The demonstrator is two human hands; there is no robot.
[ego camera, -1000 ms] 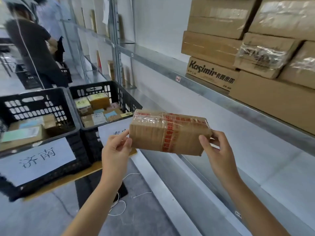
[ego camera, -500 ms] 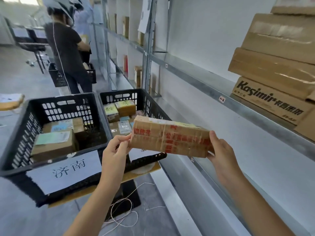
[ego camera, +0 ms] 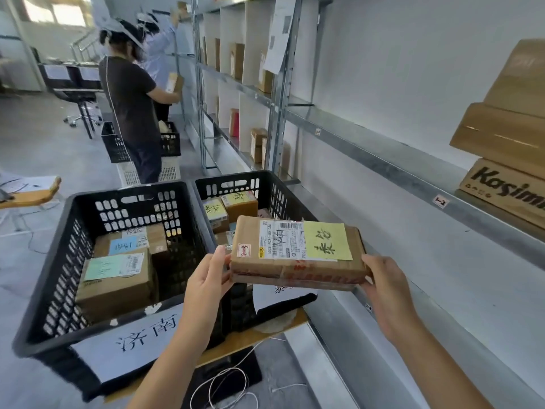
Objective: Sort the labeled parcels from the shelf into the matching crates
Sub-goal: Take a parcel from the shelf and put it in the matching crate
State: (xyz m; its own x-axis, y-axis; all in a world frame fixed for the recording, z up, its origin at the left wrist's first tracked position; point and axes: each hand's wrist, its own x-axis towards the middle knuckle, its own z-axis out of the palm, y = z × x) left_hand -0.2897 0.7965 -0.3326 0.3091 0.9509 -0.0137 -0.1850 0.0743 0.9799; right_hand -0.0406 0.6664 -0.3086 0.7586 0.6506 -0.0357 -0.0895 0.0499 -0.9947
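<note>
I hold a flat brown cardboard parcel [ego camera: 298, 252] between both hands, label side up, with a white shipping label and a yellow handwritten note on top. My left hand [ego camera: 211, 278] grips its left end and my right hand [ego camera: 383, 287] grips its right end. The parcel hangs over the near edge of the right black crate [ego camera: 274, 187], which holds several small parcels with yellow notes. The left black crate [ego camera: 59, 261], with a white paper sign on its front, holds boxes with blue and green notes.
A metal shelf [ego camera: 383, 154] runs along the right, with stacked cardboard boxes [ego camera: 507, 137] at its far right. Two people [ego camera: 129, 113] stand at the shelving further back beside other crates. A wooden board [ego camera: 32, 193] juts in at left. White cord [ego camera: 224, 388] lies on the floor.
The parcel has been turned so its labelled face points up. My view has swung left toward the crates, and the parcel now hangs over the right crate's near edge.
</note>
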